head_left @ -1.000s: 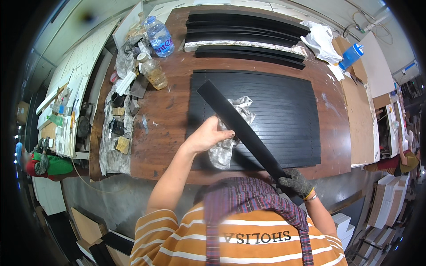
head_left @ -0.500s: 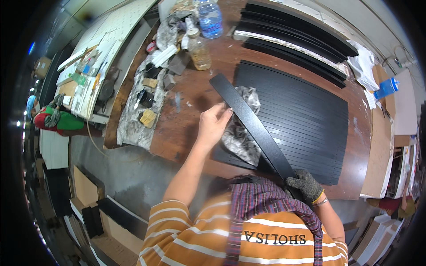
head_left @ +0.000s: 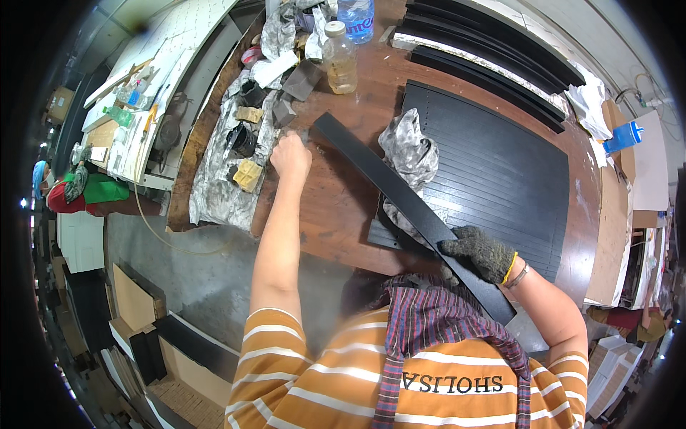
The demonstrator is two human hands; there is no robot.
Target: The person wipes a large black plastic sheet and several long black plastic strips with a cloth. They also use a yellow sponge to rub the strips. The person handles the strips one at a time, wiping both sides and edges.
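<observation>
My right hand (head_left: 477, 250), in a dark knit glove, grips a long flat black strip (head_left: 389, 182) near its near end. The strip runs diagonally across the brown wooden table (head_left: 336, 214) and over a crumpled grey cloth (head_left: 409, 146). The cloth lies on the left edge of a large black ribbed panel (head_left: 500, 164). My bare left hand (head_left: 289, 154) is stretched out to the left, just beside the strip's far end. Its fingers are curled, with nothing visible in them. It hovers at the edge of a stained plastic sheet (head_left: 214, 196), close to a yellow sponge block (head_left: 248, 174).
A small black pot (head_left: 243, 139), grey blocks and rags lie on the plastic sheet. A bottle of amber liquid (head_left: 341, 61) and a water bottle (head_left: 355, 14) stand at the back. More black strips (head_left: 493, 50) are stacked beyond the panel. Another person (head_left: 78, 189) sits far left.
My left hand has left the strip and cloth and reached left to the plastic sheet. My head has turned left. The right hand still holds the strip.
</observation>
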